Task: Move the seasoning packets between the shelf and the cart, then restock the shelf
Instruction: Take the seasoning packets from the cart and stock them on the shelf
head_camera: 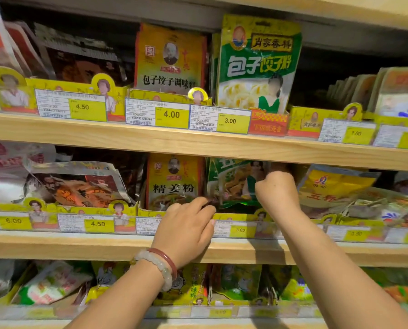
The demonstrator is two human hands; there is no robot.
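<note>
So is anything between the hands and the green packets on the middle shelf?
Nothing visible. The right hand already grips the green packets at their right edge, and the left hand reaches their lower left corner over the yellow tray front.

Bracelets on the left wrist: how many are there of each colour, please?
Smooth red bangle: 1
Pale whitish-green beaded bracelet: 1
Total: 2
</note>
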